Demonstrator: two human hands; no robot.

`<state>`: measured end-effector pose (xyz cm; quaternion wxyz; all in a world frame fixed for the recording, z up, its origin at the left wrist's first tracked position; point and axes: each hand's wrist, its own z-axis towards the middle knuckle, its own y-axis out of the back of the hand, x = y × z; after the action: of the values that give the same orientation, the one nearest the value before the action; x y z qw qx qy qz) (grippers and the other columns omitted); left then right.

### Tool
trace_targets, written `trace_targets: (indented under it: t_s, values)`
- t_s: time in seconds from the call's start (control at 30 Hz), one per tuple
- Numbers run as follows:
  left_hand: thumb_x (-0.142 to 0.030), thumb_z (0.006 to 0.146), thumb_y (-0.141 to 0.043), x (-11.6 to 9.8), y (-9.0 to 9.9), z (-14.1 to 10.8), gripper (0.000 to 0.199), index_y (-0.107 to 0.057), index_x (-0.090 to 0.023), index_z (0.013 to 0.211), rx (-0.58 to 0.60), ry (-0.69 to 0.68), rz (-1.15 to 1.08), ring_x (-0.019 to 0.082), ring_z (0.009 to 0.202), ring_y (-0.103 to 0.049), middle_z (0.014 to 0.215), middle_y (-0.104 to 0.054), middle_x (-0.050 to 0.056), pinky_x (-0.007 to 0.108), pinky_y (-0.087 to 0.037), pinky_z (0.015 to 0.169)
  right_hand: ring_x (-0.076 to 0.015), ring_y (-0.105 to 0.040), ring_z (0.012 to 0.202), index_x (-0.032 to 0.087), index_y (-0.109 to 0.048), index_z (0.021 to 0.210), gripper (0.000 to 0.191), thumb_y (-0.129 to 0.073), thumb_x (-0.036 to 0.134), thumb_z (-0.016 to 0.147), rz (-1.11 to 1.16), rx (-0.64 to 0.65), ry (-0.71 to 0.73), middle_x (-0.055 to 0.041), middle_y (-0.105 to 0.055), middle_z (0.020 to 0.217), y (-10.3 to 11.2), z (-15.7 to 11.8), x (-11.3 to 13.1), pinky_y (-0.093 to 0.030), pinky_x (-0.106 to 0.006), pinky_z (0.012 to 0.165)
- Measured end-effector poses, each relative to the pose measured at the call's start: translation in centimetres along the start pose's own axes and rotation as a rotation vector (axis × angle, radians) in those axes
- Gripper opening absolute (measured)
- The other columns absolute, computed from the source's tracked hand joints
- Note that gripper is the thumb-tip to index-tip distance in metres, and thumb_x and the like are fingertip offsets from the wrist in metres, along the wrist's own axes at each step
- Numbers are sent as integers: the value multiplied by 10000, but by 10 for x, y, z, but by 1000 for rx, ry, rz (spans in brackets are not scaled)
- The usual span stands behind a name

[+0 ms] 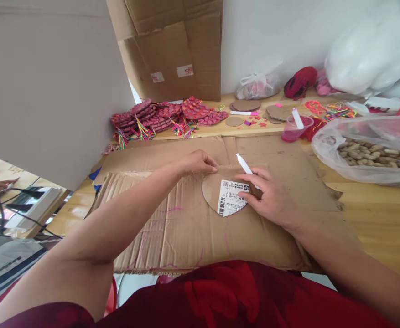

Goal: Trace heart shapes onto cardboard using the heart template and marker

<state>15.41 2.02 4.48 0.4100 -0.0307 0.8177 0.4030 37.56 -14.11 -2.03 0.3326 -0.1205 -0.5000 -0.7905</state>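
Note:
A heart-shaped cardboard cutout (210,187) with a printed white label (232,198) lies on a large cardboard sheet (186,237). My left hand (200,162) is closed, with its fingertips pinching the cutout's far left edge. Above the cutout's right side, my right hand (266,193) is closed around a white marker (243,163), which slants up and to the left. The right thumb and fingers also reach the cutout's right edge, partly hiding it. Pink drawn lines mark the sheet to the left and in front of the cutout.
Decorated pieces with colourful tassels (165,114) are piled at the back left. Cardboard discs (246,105), a pink cup (297,125) and red yarn (300,82) stand behind. A bag of peanuts (371,152) sits at right. A power strip (32,209) with cables lies at left.

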Motion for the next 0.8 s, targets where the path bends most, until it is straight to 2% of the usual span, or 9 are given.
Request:
trace_targets:
  t_s: [0.23, 0.37, 0.43, 0.5, 0.57, 0.67, 0.73, 0.8]
  values:
    - [-262, 841, -715, -3, -8, 1, 195, -847, -176, 957, -125, 0, 109, 182, 841, -729, 933, -830, 25, 247, -533, 753, -316, -652, 1219, 237, -708, 1273, 338, -684, 298, 941, -7, 20, -5, -124, -656, 1307, -1, 0, -3, -556, -515, 1032]
    - [-222, 903, -655, -7, -14, 1, 202, -841, -182, 970, -199, -24, 185, 199, 955, -746, 1017, -833, 28, 272, -548, 895, -324, -645, 1235, 251, -707, 1282, 350, -682, 304, 938, -18, 34, -21, -118, -656, 1327, -3, 0, -6, -546, -528, 1046]
    - [-170, 929, -602, -9, -13, -2, 250, -826, -186, 1039, -264, -29, 214, 196, 1042, -742, 1114, -823, 33, 277, -531, 983, -327, -651, 1217, 245, -711, 1273, 344, -680, 307, 936, -22, 38, -24, -122, -665, 1311, -4, 1, -6, -549, -539, 1037]
    - [-148, 957, -556, -12, -11, -10, 304, -798, -191, 1134, -344, -28, 237, 198, 1142, -719, 1236, -793, 45, 291, -505, 1053, -330, -660, 1200, 238, -716, 1259, 336, -681, 305, 931, -30, 38, -30, -127, -673, 1303, -5, 1, -6, -558, -545, 1022]
    - [-178, 980, -553, -15, -9, -24, 294, -779, -189, 1167, -394, -26, 265, 210, 1164, -708, 1270, -778, 60, 313, -499, 1070, -332, -665, 1198, 237, -719, 1249, 332, -685, 306, 926, -36, 36, -33, -129, -676, 1303, -5, 1, -6, -559, -551, 1021]
    - [-288, 951, -678, -15, -17, -51, 260, -757, -191, 1179, -343, -2, 335, 223, 1025, -739, 1135, -803, 62, 336, -544, 989, -337, -659, 1221, 259, -717, 1244, 329, -690, 299, 918, -34, 33, -42, -120, -673, 1315, -5, 2, -6, -553, -565, 1035]
    - [-341, 878, -795, -12, -31, -69, 500, -669, -199, 1341, -323, 37, 349, 246, 1017, -746, 1114, -797, 70, 363, -565, 965, -340, -660, 1220, 272, -714, 1239, 330, -698, 297, 910, -29, 34, -52, -115, -673, 1316, -5, 2, -6, -555, -571, 1027]
    - [-326, 788, -893, -7, -49, -82, 787, -548, -189, 1482, -348, -3, 367, 303, 1183, -706, 1254, -759, 118, 434, -539, 1059, -342, -664, 1206, 272, -713, 1230, 326, -703, 302, 906, -22, 35, -58, -115, -674, 1305, -5, 2, -6, -560, -575, 1015]
